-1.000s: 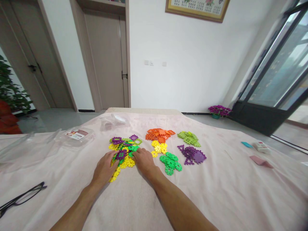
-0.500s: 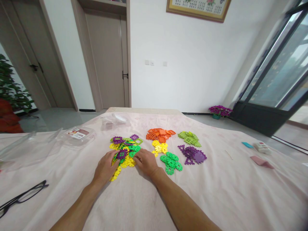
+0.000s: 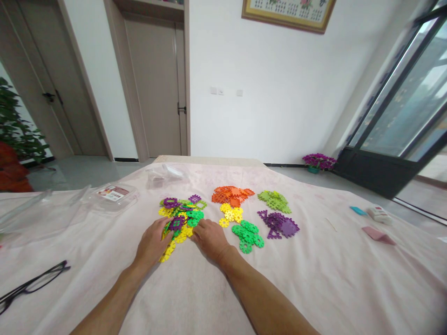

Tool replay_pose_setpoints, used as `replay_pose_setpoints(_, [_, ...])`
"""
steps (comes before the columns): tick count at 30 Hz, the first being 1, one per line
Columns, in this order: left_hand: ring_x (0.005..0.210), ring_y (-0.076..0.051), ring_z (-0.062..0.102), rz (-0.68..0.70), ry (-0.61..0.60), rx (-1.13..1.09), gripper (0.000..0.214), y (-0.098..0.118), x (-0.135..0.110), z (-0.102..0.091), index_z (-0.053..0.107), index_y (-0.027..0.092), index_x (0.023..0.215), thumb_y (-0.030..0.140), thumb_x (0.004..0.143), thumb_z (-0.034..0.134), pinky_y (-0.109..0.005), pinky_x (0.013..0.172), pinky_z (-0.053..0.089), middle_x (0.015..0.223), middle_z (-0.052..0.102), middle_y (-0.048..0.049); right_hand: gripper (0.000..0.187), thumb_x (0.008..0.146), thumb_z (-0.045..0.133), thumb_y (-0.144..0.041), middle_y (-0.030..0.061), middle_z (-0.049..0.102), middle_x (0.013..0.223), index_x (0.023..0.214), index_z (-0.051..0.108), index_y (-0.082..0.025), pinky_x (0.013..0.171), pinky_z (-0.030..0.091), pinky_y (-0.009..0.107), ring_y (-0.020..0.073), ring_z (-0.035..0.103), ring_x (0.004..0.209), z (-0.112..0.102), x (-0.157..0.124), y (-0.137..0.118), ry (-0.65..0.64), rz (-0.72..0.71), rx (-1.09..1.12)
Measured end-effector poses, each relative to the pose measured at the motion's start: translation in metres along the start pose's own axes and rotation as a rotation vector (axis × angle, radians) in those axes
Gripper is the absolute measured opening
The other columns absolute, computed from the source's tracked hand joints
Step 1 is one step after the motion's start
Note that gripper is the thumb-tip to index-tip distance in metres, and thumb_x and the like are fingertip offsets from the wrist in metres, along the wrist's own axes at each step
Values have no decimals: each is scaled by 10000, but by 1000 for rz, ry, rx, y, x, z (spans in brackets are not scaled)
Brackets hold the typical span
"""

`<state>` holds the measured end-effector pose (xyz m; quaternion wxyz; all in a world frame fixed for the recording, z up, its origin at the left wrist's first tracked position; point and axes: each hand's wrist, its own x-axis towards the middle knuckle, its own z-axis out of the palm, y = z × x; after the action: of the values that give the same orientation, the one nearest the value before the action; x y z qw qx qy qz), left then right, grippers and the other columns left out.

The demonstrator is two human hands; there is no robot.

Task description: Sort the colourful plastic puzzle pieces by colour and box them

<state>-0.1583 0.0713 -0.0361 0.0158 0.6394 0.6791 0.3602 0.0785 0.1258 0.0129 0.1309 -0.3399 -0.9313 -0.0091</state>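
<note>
A mixed pile of flat plastic snap pieces (image 3: 181,215), yellow, purple and green, lies on the pink cloth (image 3: 314,279). My left hand (image 3: 152,243) rests on its near left edge, fingers curled onto yellow pieces. My right hand (image 3: 209,237) lies at the pile's near right edge, fingers bent down onto the pieces; what they grip is hidden. To the right lie sorted heaps: orange (image 3: 232,194), yellow (image 3: 231,214), dark green (image 3: 247,235), light green (image 3: 274,200) and purple (image 3: 279,224).
Clear plastic boxes (image 3: 111,195) and a lid stand at the left, black glasses (image 3: 31,284) near the front left. Small cards and a packet (image 3: 377,214) lie at the right. Doors, a plant and a glass door surround the table.
Both hands have shifted slightly within the mixed pile; the right hand has drawn a little nearer to me. The sorted heaps are unchanged.
</note>
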Motion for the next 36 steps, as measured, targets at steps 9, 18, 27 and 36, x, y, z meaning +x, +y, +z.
replay_pose_setpoints(9, [1294,-270,569,1,-5,8,473,-2,0,1,612,180,1335,348,904,514,-446,1142,407,1371,632,-117,421,939,589,-618,70,653,1064,1025,649,-211,819,431,326,234,580,991,-4,-3,-6,33,9,39])
replay_pose_setpoints(18, [1299,-263,570,-5,-5,1,462,1,0,-1,627,191,1318,341,894,521,-423,1154,391,1370,638,-107,226,1006,568,-410,76,666,1065,998,669,-208,812,449,306,221,610,996,2,1,-11,-7,23,-2])
replay_pose_setpoints(27, [1294,-264,576,-1,-2,0,465,1,-1,0,631,187,1320,377,914,508,-423,1152,399,1365,643,-109,232,1074,438,-316,47,674,1070,1052,646,-217,748,429,256,170,641,932,-3,-2,0,103,173,92])
replay_pose_setpoints(36, [1278,-272,588,-3,3,14,478,3,-1,-2,635,168,1320,368,904,509,-427,1145,407,1359,646,-123,281,1082,390,-305,51,703,1087,1085,657,-217,830,413,265,184,628,1022,-18,-3,47,249,472,165])
